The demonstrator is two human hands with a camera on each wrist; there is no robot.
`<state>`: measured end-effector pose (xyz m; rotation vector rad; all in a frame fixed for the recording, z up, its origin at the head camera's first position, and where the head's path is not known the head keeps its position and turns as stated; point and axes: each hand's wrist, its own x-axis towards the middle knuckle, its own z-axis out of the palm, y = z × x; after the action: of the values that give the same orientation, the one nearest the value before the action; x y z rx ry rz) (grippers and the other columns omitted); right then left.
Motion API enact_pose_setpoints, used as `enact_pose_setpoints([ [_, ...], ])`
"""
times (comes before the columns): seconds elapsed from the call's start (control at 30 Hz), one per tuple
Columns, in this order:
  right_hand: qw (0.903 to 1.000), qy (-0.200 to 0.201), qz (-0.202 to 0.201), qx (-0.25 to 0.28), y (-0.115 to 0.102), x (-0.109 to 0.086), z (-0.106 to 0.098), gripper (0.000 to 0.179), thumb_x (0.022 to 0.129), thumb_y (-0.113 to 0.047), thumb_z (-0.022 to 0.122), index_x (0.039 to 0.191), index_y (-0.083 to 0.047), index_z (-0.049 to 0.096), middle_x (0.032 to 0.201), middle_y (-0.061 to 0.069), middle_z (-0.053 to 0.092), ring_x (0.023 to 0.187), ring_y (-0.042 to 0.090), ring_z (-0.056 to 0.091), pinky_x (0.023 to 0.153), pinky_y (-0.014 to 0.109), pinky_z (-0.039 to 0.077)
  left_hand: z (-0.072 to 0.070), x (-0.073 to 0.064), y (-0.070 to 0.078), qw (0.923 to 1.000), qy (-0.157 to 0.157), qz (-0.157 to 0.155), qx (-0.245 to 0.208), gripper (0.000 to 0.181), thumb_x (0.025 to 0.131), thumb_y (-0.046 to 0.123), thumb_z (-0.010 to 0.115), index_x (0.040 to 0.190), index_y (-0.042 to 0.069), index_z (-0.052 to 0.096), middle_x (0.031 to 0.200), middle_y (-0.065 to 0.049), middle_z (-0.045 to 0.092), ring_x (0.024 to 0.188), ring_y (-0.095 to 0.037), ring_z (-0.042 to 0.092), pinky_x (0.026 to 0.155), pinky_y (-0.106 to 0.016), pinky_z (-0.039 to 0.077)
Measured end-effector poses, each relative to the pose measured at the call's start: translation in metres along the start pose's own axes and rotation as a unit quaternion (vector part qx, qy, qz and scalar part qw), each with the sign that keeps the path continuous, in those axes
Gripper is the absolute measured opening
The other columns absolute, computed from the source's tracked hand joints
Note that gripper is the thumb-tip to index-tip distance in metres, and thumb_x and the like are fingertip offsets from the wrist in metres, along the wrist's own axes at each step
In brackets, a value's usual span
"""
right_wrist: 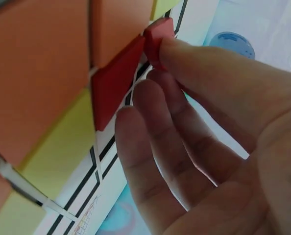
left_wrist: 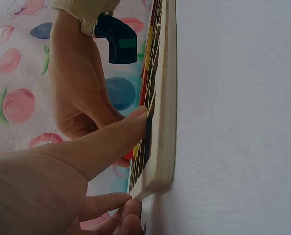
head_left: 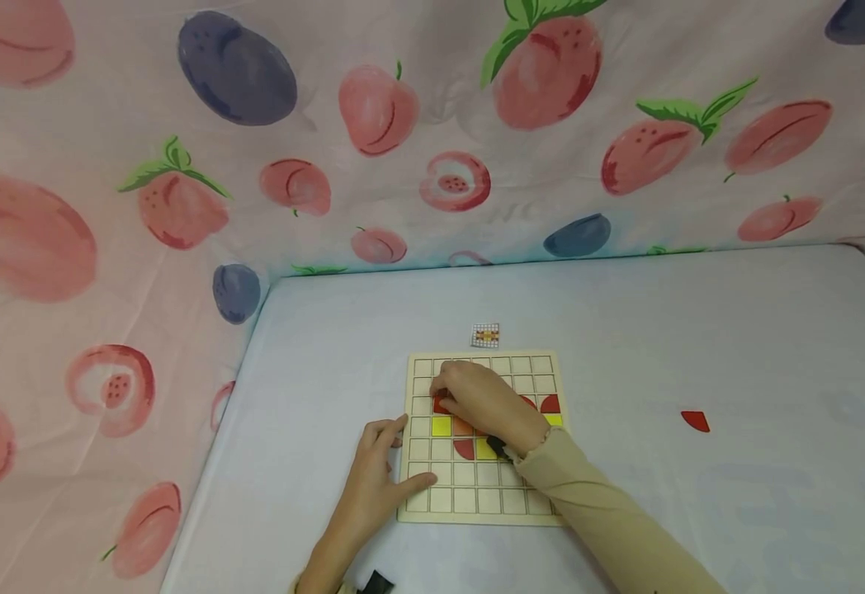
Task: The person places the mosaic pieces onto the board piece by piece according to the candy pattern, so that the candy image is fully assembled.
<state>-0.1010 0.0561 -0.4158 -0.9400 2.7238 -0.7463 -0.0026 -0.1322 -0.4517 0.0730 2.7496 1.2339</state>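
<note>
A cream grid board (head_left: 477, 500) lies on the table with red, orange and yellow tiles across its middle rows. My right hand (head_left: 488, 404) reaches over it, and thumb and fingertips pinch a small red tile (right_wrist: 156, 43) at the left of the pattern, close against the board. Beside that tile sits another red tile (right_wrist: 117, 83), below orange and yellow ones. My left hand (head_left: 376, 478) rests at the board's left edge, its thumb (left_wrist: 131, 125) lying on the top face and its other fingers spread along the side. The right forearm hides part of the pattern.
A small printed pattern card (head_left: 485, 335) lies just beyond the board. One loose red quarter-circle tile (head_left: 696, 421) is on the white table (head_left: 774, 346) to the right. Fruit-print cloth (head_left: 403, 181) hangs behind and along the left side.
</note>
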Motion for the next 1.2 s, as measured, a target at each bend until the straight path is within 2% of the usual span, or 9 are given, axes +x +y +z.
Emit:
enact_pose_setpoints([
  [0.27,1.0,0.006,-0.003,0.006,0.001,0.002,0.0,0.013,0.088,-0.008,0.074,0.101,-0.009,0.076,0.098,0.002,0.07,0.092,0.018,0.063,0.088,0.035,0.053,-0.001,0.001,0.001,1.0,-0.002,-0.004,-0.007,0.085,0.073,0.028,0.089,0.144,0.006,0.049,0.126,-0.006,0.048,0.104,-0.016,0.047,0.078,-0.023,0.043],
  [0.67,0.9999,-0.003,0.005,0.009,0.0,0.001,-0.004,0.012,0.089,-0.006,0.073,0.101,-0.009,0.073,0.094,0.001,0.068,0.083,0.014,0.058,0.08,0.033,0.052,-0.002,0.0,0.003,1.0,-0.003,-0.003,-0.007,0.084,0.073,0.031,0.089,0.143,0.005,0.05,0.126,-0.007,0.048,0.105,-0.017,0.047,0.078,-0.023,0.043],
  [0.97,0.9996,0.003,0.027,0.005,0.006,-0.013,-0.022,0.018,0.091,-0.012,0.072,0.109,-0.01,0.073,0.1,0.0,0.067,0.084,0.013,0.058,0.081,0.032,0.052,-0.002,0.0,0.003,1.0,-0.001,-0.001,-0.004,0.085,0.073,0.032,0.089,0.143,0.005,0.05,0.125,-0.006,0.048,0.102,-0.016,0.046,0.076,-0.023,0.043],
  [1.2,0.9994,0.026,0.018,-0.011,0.017,-0.033,-0.034,0.017,0.091,-0.013,0.072,0.108,-0.008,0.073,0.103,0.002,0.067,0.089,0.016,0.063,0.083,0.035,0.054,-0.002,0.001,0.002,1.0,-0.001,-0.003,-0.003,0.085,0.072,0.031,0.089,0.143,0.004,0.05,0.124,-0.006,0.048,0.103,-0.016,0.046,0.077,-0.023,0.044],
])
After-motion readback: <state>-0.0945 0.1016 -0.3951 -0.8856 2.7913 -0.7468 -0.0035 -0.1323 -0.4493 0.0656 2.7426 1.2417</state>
